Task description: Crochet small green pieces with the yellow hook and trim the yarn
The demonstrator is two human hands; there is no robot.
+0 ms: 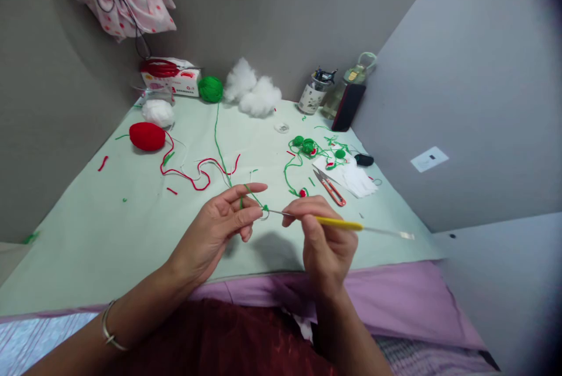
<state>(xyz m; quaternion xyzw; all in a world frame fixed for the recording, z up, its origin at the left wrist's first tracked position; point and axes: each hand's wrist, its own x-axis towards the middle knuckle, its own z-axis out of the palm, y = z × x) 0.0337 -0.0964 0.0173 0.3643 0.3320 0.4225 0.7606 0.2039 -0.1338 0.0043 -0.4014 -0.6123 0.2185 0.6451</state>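
My left hand (pixel 226 215) pinches a small ring with green yarn worked on it (pixel 265 209), its index finger stretched out with the green strand over it. My right hand (pixel 322 235) grips a crochet hook with a yellow handle (pixel 338 222) like a pen. The hook's thin metal tip reaches left to the small green piece at my left fingertips. From there the green strand runs back across the table (pixel 144 241) to a green yarn ball (pixel 211 89).
Red yarn ball (pixel 147 136), white yarn ball (pixel 158 112) and box (pixel 187 80) stand back left; white stuffing (pixel 252 90) lies back centre. At right are orange snips (pixel 330 187), small green crocheted pieces (pixel 308 146), a pen cup (pixel 312 95), a bottle (pixel 336 95) and a phone (pixel 349 108).
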